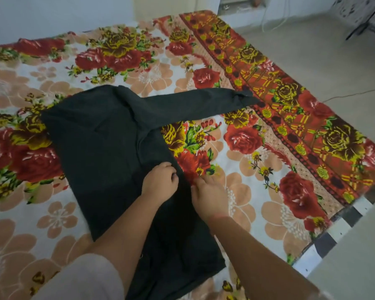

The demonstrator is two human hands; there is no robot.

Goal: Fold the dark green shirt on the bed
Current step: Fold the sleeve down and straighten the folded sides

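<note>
Dark green shirt (108, 148) lay across the bed (258, 204) middle, sleeve (195, 102) toward the right edge; left hand (159, 182) gripped its side edge, fingers curled; right hand (208, 197) alongside (grip unclear); advisable: lift evenly, edge taut.

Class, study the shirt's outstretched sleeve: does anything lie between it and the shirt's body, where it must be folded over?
Nothing visible does. The sleeve lies flat on the bedspread, and nothing is on the dark green shirt but the left hand and right hand at its right edge.
</note>
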